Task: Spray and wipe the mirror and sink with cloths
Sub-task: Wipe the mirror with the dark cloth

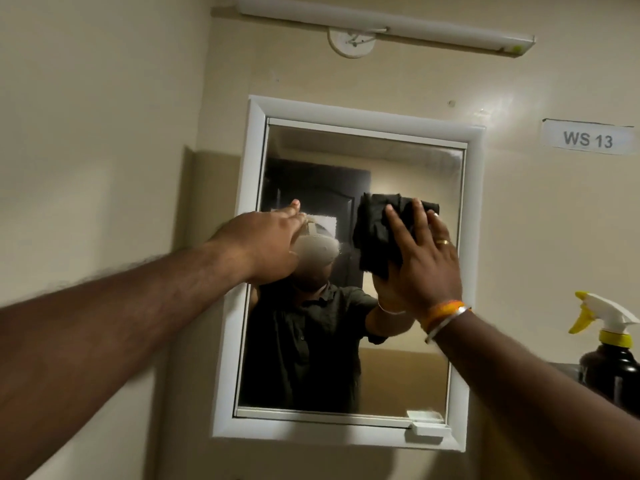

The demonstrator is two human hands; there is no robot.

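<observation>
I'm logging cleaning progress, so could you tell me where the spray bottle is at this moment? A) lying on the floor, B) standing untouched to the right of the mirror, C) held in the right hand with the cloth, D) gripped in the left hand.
B: the spray bottle stands upright right of the mirror, untouched, while the right hand presses the black cloth flat against the glass.

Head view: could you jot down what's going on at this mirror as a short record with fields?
place: cream wall with a white-framed rectangular mirror
right hand: flat, fingers straight, pressing a crumpled black cloth against the glass
left hand: fingers extended toward the mirror's left edge; contact unclear
spray bottle: dark bottle with white-and-yellow trigger head, upright at far right, untouched
above: white tube light fitting
label: white wall sign reading WS 13
sink: not in view
</observation>
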